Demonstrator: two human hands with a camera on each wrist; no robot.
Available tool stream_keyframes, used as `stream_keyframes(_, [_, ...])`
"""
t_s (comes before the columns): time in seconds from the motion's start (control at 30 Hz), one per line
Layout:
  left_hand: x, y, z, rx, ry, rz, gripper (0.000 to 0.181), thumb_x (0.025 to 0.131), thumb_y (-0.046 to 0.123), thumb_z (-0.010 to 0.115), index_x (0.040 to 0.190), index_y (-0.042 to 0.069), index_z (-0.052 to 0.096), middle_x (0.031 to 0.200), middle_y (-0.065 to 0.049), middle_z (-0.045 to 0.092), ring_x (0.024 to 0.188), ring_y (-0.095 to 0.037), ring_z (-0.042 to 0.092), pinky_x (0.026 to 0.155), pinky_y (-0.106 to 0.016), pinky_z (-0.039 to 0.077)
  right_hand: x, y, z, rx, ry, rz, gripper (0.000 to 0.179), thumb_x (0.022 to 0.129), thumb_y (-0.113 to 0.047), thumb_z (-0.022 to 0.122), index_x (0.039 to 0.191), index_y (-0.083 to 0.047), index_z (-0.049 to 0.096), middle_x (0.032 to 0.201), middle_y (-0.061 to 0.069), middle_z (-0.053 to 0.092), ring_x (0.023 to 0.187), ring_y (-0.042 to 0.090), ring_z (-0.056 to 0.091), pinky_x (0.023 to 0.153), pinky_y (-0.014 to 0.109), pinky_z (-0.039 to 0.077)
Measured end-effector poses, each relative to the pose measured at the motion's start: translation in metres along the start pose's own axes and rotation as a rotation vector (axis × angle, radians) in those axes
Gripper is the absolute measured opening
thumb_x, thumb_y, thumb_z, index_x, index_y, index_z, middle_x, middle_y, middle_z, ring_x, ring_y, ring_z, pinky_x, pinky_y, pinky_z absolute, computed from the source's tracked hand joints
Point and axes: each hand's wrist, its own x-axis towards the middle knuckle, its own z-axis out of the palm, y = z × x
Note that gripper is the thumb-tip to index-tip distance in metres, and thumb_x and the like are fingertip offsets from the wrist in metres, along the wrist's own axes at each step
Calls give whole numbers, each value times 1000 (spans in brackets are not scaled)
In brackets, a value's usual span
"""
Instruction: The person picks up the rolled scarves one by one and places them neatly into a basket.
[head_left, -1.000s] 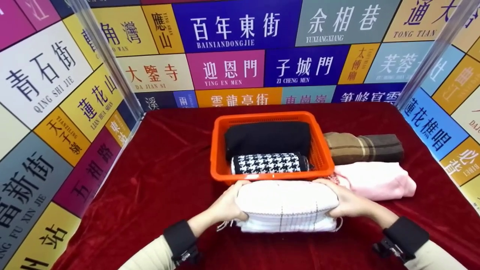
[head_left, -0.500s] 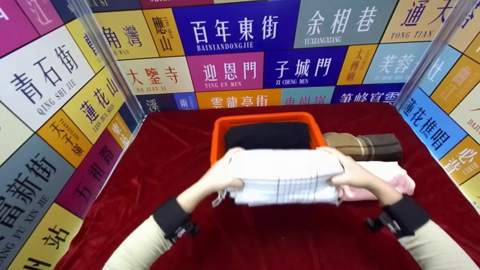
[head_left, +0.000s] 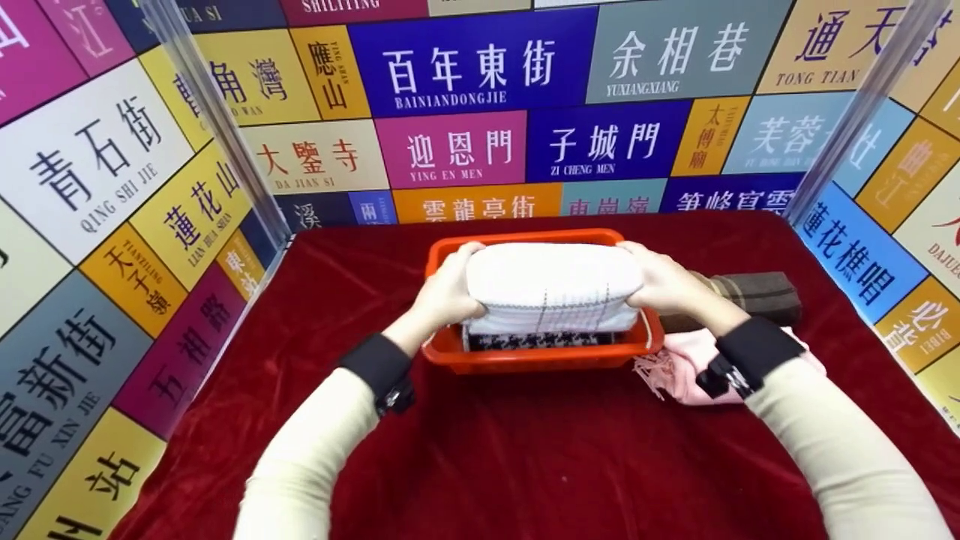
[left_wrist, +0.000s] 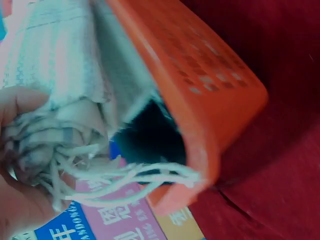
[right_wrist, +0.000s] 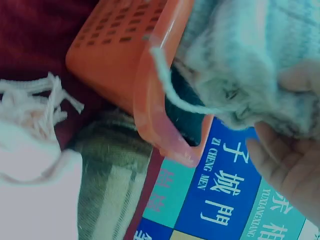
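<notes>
A folded white scarf (head_left: 555,277) with thin dark checked lines is held over the orange basket (head_left: 540,361). My left hand (head_left: 451,289) grips its left end and my right hand (head_left: 654,279) grips the right end, thumbs on the near side. Below the scarf, a black-and-white houndstooth roll (head_left: 540,341) shows inside the basket. In the left wrist view, pale fringe strands (left_wrist: 135,175) hang from the scarf's end across the basket's rim. One strand (right_wrist: 175,97) also reaches the rim in the right wrist view. The dark cloth at the basket's back is mostly hidden behind the scarf.
Right of the basket lie a rolled brown plaid scarf (head_left: 757,296) and, nearer, a folded pink scarf (head_left: 694,367) with fringe, partly behind my right forearm. Dark red velvet (head_left: 480,450) covers the table. Panels with street names stand around the back and sides.
Both hands have lifted the white scarf and carried it forward, from in front of the basket to over it. The basket stays in place.
</notes>
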Motion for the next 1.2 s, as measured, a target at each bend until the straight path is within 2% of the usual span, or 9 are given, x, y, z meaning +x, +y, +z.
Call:
stream_keyframes(0.13, [12, -9, 11, 149, 24, 48, 86, 57, 12, 79, 131, 16, 37, 125, -13, 48, 99, -29, 54, 77, -46, 47, 14, 7, 6, -117, 40, -20, 69, 56, -4, 70, 122, -2, 47, 114, 18, 56, 96, 35, 53, 83, 50, 40])
stream_keyframes(0.27, [16, -18, 20, 323, 19, 61, 84, 60, 20, 78, 132, 12, 33, 126, -15, 46, 93, -33, 57, 75, -45, 48, 18, 9, 14, -246, 58, 18, 75, 56, -8, 73, 125, -1, 46, 110, 24, 56, 95, 40, 50, 83, 53, 39])
stream_keyframes(0.47, [14, -9, 21, 599, -139, -24, 88, 61, 46, 77, 129, 9, 34, 129, -15, 39, 106, -35, 47, 84, -45, 40, 16, -1, 13, -351, -61, -8, 80, 55, -9, 76, 127, 1, 42, 114, 27, 51, 106, 43, 44, 87, 57, 36])
stream_keyframes(0.63, [21, 13, 7, 610, -248, -53, 88, 66, 65, 65, 122, 1, 44, 122, -17, 48, 107, -36, 49, 86, -45, 42, 23, -12, 3, -312, -182, 13, 78, 60, -21, 79, 125, 2, 44, 123, 23, 49, 117, 40, 39, 93, 59, 30])
stream_keyframes(0.8, [37, 19, 1, 530, -286, -58, 69, 65, 54, 73, 109, 6, 51, 103, -11, 60, 96, -28, 58, 80, -42, 47, 35, -21, -3, -217, -295, 59, 86, 69, -29, 77, 137, -1, 34, 135, 22, 42, 125, 39, 36, 100, 61, 24])
stream_keyframes(0.87, [42, 20, 4, 520, -310, -48, 61, 62, 46, 78, 102, 9, 52, 97, -8, 61, 92, -25, 58, 77, -41, 48, 40, -24, -1, -220, -342, 78, 92, 68, -29, 78, 141, -5, 28, 135, 24, 42, 120, 39, 42, 98, 57, 31])
stream_keyframes(0.93, [46, 22, 8, 548, -341, -40, 57, 58, 42, 81, 97, 10, 53, 92, -6, 61, 90, -25, 59, 76, -41, 47, 44, -26, 4, -274, -399, 106, 99, 65, -30, 80, 144, -7, 23, 132, 26, 43, 113, 40, 48, 93, 52, 39])
stream_keyframes(1.1, [56, 30, 21, 711, -447, -36, 61, 56, 41, 84, 102, 12, 56, 102, -7, 61, 100, -25, 57, 80, -42, 48, 57, -25, 19, -452, -528, 126, 106, 60, -33, 82, 143, -6, 23, 119, 29, 51, 104, 41, 53, 87, 50, 43])
stream_keyframes(1.2, [60, 30, 27, 777, -501, -9, 66, 55, 45, 83, 106, 12, 56, 107, -8, 61, 103, -24, 56, 81, -42, 48, 60, -21, 25, -468, -567, 123, 107, 59, -32, 83, 142, -4, 23, 114, 26, 56, 104, 40, 54, 87, 48, 44])
